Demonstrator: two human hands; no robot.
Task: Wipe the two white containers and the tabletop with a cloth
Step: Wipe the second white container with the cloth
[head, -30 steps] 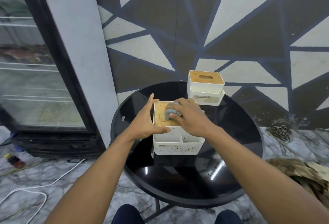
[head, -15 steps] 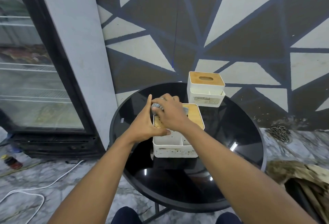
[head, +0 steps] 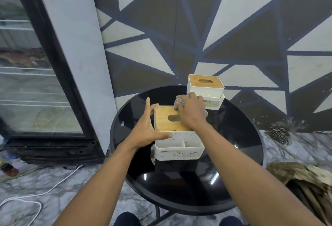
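The round tabletop [head: 239, 155] is glossy black glass; both containers, near [head: 179, 151] and far [head: 213, 102], are matt white plastic with smooth wooden lids.

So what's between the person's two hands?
In the head view, the wooden lid of the near white container, with its oval slot, lies between the left hand and the right hand, which grips the cloth.

Noted a round, glossy black tabletop [head: 233, 136] on thin dark legs [head: 158, 213]. Found two white boxes with slotted wooden lids directly on it: the near container [head: 179, 152] around the middle, the far container [head: 204, 89] just behind, at the back edge. Spotted a small sticker [head: 122, 123] by the left rim.
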